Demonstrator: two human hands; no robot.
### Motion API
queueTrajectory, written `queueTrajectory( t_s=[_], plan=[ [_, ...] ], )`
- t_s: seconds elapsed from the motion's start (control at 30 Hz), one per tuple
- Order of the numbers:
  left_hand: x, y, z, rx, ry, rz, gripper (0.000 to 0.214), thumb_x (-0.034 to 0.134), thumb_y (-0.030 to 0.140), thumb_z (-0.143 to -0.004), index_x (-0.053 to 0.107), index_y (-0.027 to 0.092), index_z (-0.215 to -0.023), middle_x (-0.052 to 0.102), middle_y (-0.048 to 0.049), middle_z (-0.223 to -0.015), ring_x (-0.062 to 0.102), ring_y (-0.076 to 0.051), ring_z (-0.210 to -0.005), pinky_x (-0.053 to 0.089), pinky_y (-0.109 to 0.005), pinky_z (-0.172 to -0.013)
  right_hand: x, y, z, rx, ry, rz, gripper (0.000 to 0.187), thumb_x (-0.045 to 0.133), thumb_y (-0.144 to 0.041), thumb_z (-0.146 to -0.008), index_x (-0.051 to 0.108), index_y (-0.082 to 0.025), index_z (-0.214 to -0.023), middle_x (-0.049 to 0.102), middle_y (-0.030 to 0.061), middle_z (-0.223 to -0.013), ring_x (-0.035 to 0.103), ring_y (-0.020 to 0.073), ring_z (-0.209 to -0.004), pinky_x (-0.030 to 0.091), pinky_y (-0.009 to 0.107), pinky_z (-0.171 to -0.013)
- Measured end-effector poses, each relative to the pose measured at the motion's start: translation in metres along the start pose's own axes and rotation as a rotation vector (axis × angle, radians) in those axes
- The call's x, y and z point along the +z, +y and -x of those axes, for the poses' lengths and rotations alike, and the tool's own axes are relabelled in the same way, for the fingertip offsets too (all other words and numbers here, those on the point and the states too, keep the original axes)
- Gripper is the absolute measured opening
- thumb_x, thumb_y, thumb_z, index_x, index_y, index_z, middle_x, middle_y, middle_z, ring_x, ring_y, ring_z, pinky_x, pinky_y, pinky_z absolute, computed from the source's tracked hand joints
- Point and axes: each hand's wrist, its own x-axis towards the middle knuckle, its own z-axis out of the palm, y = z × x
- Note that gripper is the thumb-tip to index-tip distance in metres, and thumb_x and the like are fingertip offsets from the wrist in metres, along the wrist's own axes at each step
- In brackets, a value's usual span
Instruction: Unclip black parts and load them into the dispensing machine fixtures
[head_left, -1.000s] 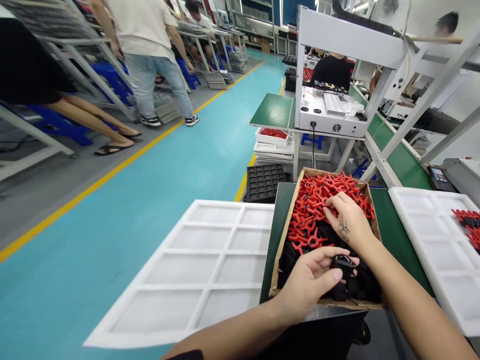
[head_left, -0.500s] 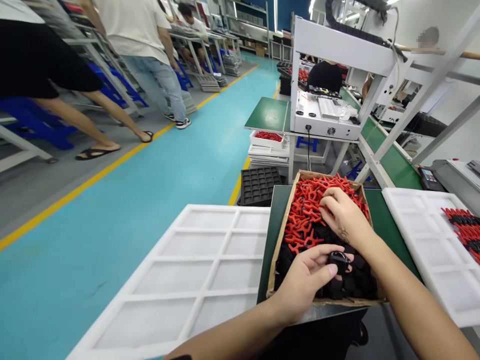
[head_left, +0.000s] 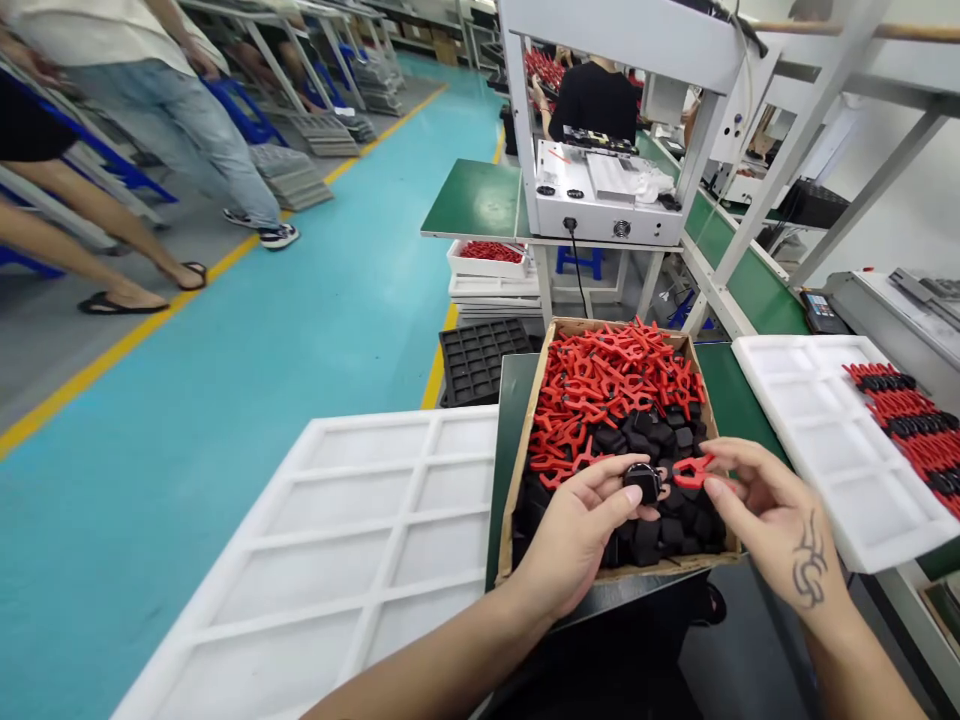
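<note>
Between the fingers and thumb of my left hand is a small glossy black rounded-square part, perhaps a watch-like case. My right hand pinches a red spring clamp by its handle end, with its jaws pointing at the black part. A narrow gap seems to separate the two. Both hands are above a cardboard box. Heaped at its far side are many red clamps, and small matte black blocks fill the near side.
A white compartment tray lies to the left. Another white tray on the right holds rows of red clamps with black parts. Black trays stand beyond the box, near a white machine. Other people are around the aisle.
My right hand has come back from the clamp heap towards my left hand, now with a red clamp. My left hand keeps the black part. The view has shifted right and down.
</note>
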Motion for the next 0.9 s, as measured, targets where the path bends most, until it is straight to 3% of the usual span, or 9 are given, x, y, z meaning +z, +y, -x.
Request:
queueTrajectory(
  t_s=[0.1, 0.17, 0.4, 0.6, 0.9],
  plan=[
    [0.001, 0.0, 0.001, -0.007, 0.012, -0.004, 0.035, 0.097, 0.027, -0.077, 0.086, 0.019, -0.109, 0.085, -0.0093, -0.102, 0.08, -0.025, -0.098, 0.068, -0.036, -0.086, 0.001, 0.003, 0.016, 0.05, 0.023, -0.112, 0.025, 0.081, -0.029, -0.096, 0.08, -0.031, -0.121, 0.073, 0.0078, -0.131, 0.078, 0.0225, -0.11, 0.068, 0.033, -0.097],
    [0.001, 0.0, 0.002, -0.017, 0.011, -0.005, 0.035, 0.098, 0.027, -0.077, 0.085, 0.019, -0.109, 0.085, -0.009, -0.103, 0.08, -0.026, -0.1, 0.069, -0.039, -0.09, -0.001, 0.006, 0.02, 0.097, 0.05, -0.148, 0.03, 0.086, -0.031, -0.091, 0.081, -0.031, -0.121, 0.075, 0.0075, -0.126, 0.078, 0.0214, -0.106, 0.068, 0.031, -0.096],
    [-0.001, -0.003, 0.001, 0.006, -0.029, -0.055, 0.033, 0.097, 0.03, -0.08, 0.085, 0.02, -0.11, 0.085, -0.0096, -0.11, 0.08, -0.027, -0.106, 0.071, -0.041, -0.09, -0.004, 0.007, 0.016, 0.316, 0.087, -0.249, 0.036, 0.098, -0.039, -0.078, 0.076, -0.023, -0.102, 0.083, 0.0068, -0.096, 0.078, 0.0167, -0.071, 0.07, 0.027, -0.068],
    [-0.005, -0.006, 0.004, 0.001, -0.092, -0.101, 0.033, 0.094, 0.03, -0.084, 0.084, 0.021, -0.115, 0.084, -0.0118, -0.121, 0.078, -0.031, -0.117, 0.069, -0.039, -0.094, 0.005, 0.005, 0.016, 0.329, 0.061, -0.351, 0.039, 0.096, -0.039, -0.08, 0.062, -0.024, -0.093, 0.082, 0.0052, -0.094, 0.078, 0.0173, -0.073, 0.072, 0.031, -0.068],
    [-0.008, -0.009, 0.002, 0.002, -0.086, -0.181, 0.033, 0.091, 0.029, -0.087, 0.084, 0.021, -0.118, 0.084, -0.0109, -0.121, 0.079, -0.028, -0.114, 0.068, -0.037, -0.099, 0.0, 0.004, 0.021, 0.332, 0.017, -0.313, 0.038, 0.094, -0.035, -0.084, 0.059, -0.024, -0.095, 0.081, 0.0043, -0.1, 0.077, 0.0146, -0.074, 0.072, 0.03, -0.075]
  ],
)
